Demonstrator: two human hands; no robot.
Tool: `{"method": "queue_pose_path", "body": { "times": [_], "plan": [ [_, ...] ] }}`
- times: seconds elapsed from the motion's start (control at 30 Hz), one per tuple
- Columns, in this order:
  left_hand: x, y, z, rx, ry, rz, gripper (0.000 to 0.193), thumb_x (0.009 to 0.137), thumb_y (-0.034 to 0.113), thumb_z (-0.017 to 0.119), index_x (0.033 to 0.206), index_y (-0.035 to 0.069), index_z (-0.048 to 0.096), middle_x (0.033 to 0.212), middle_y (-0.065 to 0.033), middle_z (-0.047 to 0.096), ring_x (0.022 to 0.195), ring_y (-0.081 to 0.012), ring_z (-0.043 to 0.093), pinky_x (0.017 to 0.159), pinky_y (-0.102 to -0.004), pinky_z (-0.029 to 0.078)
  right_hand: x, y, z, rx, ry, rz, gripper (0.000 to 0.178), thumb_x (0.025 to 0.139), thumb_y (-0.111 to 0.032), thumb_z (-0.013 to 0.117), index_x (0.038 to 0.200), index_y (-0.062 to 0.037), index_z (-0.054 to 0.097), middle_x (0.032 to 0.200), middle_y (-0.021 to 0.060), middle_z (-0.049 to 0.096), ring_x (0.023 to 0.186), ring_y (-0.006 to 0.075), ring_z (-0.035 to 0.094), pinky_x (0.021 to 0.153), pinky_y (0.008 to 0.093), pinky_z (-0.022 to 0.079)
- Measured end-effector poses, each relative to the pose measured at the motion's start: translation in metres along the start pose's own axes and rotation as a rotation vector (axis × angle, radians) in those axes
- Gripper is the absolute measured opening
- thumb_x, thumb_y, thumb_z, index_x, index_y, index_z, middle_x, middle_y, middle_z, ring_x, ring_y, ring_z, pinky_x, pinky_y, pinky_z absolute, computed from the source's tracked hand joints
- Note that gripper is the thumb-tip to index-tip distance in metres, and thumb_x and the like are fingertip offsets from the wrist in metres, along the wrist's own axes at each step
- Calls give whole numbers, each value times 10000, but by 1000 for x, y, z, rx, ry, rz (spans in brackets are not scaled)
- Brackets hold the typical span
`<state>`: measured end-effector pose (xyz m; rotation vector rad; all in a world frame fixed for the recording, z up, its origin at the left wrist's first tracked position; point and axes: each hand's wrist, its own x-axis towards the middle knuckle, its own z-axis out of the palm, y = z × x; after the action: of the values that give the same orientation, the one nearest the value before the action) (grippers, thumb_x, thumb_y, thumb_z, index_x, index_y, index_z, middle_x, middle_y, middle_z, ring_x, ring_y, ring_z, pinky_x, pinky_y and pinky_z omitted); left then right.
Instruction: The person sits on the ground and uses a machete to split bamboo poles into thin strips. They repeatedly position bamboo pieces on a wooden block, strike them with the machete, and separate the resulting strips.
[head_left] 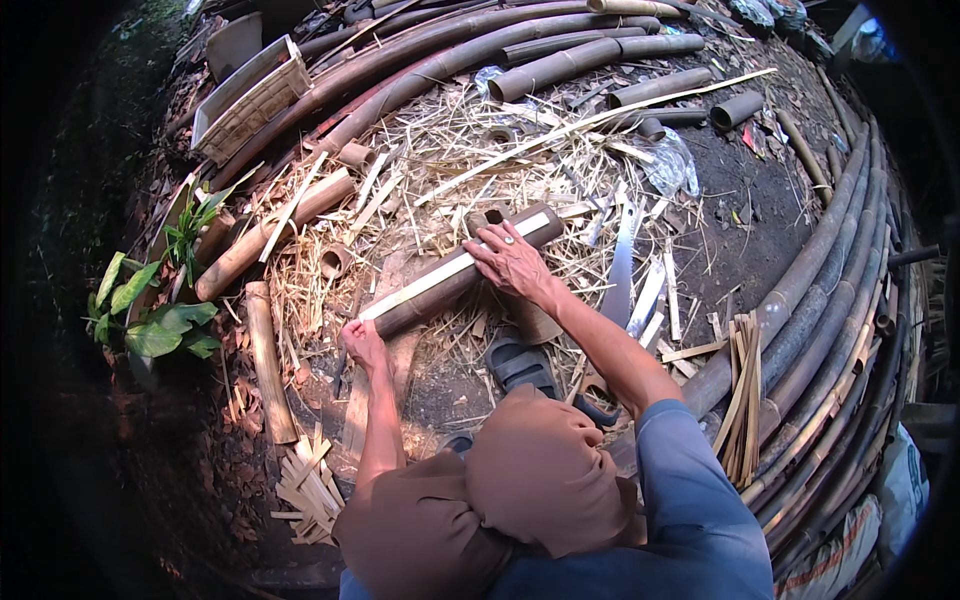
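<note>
A dark brown length of bamboo lies slantwise before me, its far end up to the right. Along its top runs a straight pale strip. My left hand is closed at the near left end, pinching the strip's tip against the bamboo. Farther up, my right hand is bent over the bamboo and strip, with its fingers holding them from above; its thumb is not clear. Beneath the bamboo shows a short upright bamboo piece. A saw blade stands right of my right hand.
Long bamboo poles curve along the right, with more poles at the back. Thin split slats lean at the right; another pile lies lower left. Shavings litter the ground. A pale crate stands far left.
</note>
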<state>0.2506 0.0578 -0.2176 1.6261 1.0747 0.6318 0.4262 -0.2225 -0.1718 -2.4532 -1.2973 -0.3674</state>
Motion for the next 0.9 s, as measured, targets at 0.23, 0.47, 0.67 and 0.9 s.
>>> {"method": "queue_pose_path", "body": {
  "times": [0.23, 0.47, 0.67, 0.9],
  "plan": [
    [-18, 193, 13, 368, -496, 614, 329, 907, 231, 580, 1130, -8, 546, 1078, -170, 541, 955, -316, 588, 836, -421, 478, -8, 0, 4, 71, 50, 53, 370, 964, -319, 463, 1305, -193, 532, 1263, 88, 534, 1267, 252, 443, 1165, 414, 223],
    [-38, 350, 81, 1192, -1342, 1298, 393, 916, 285, 604, 1198, 16, 556, 1126, -188, 599, 1004, -351, 612, 881, -410, 496, 1, -5, 11, 65, 59, 70, 317, 959, -308, 477, 1235, -186, 573, 1203, 83, 539, 1240, 257, 458, 1148, 421, 253],
    [-77, 356, 158, 801, -1069, 1520, 411, 913, 293, 608, 1208, 13, 554, 1082, -191, 635, 1029, -347, 614, 875, -425, 501, -2, 1, 11, 44, 75, 77, 319, 945, -295, 501, 1232, -172, 565, 1193, 94, 535, 1216, 263, 470, 1132, 431, 277],
    [-72, 212, 185, 1295, -873, 1222, 854, 818, 664, 548, 1225, -86, 521, 1162, -210, 598, 1138, -354, 538, 930, -579, 404, 13, -23, -21, 434, -355, 166, 383, 956, -281, 459, 1305, -146, 540, 1276, 151, 583, 1249, 286, 495, 1126, 471, 263]
  ]
}}
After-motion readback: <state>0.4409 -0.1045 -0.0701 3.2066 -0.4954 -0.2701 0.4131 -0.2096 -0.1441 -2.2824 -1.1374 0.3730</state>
